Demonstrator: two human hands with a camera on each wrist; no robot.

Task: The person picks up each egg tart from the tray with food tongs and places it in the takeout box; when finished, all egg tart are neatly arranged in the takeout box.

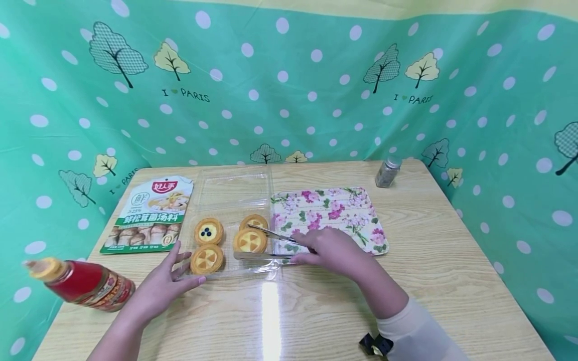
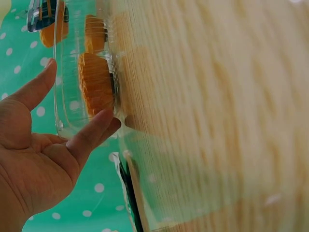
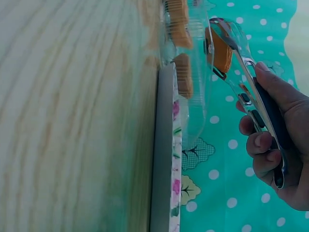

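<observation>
My right hand (image 1: 329, 248) grips metal tongs (image 3: 270, 113) with dark handle inlays. Between the tongs' ends is an egg tart (image 3: 221, 52), raised above the clear plastic container (image 1: 235, 266) in the right wrist view. Behind it in the head view, another tart (image 1: 255, 220) is partly covered. On the container's left side sit a tart with dark berries (image 1: 208, 231) and one with triangular pieces on top (image 1: 206, 259). My left hand (image 1: 164, 283) holds the container's near left corner, thumb along the front and fingers at the side.
A flower-patterned tray (image 1: 334, 215) lies right of the container, whose lid (image 1: 232, 188) is folded back. Left stand a soup-mix pouch (image 1: 151, 213) and a red sauce bottle (image 1: 92, 285). A spice jar (image 1: 388, 171) is at the back right. Green polka-dot cloth surrounds the table.
</observation>
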